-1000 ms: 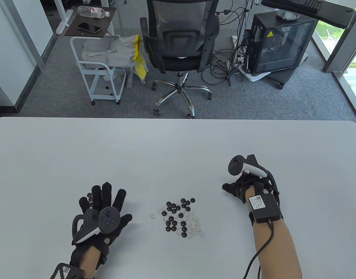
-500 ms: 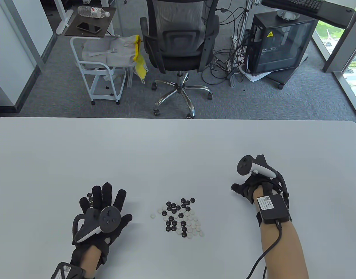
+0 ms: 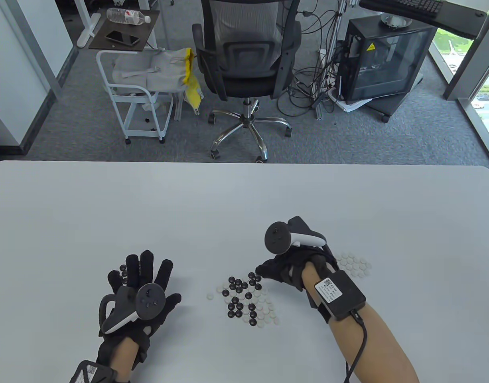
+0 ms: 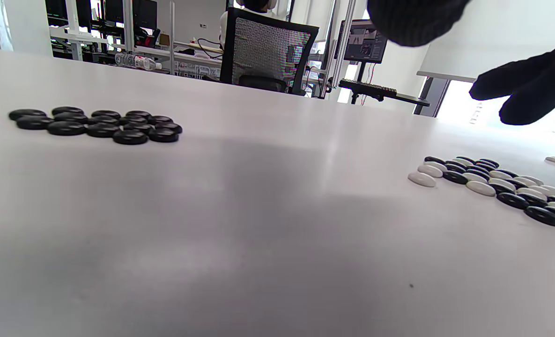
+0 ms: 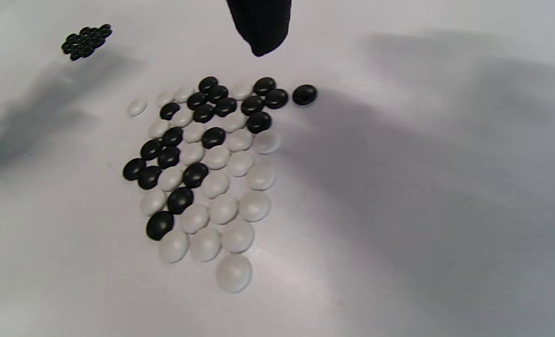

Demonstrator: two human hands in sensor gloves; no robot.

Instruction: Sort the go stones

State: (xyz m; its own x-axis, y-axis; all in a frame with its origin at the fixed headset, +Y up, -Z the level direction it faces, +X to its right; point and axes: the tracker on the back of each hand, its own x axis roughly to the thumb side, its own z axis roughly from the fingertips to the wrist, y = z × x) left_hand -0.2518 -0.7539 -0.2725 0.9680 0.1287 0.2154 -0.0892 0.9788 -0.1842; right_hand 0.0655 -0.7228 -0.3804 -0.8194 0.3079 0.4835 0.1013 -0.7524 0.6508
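Beside the mixed stones (image 3: 248, 297), the right hand (image 3: 286, 269) has arrived, loosely curled, holding nothing visible.

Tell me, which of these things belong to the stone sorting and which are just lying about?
Part of the job:
mixed stones
black pile
white pile
left hand
right hand
table

Lying about:
office chair
cart
water bottle
computer case

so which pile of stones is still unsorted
The middle pile, between the hands: black and white mixed. The left pile is all black, the right pile all white.
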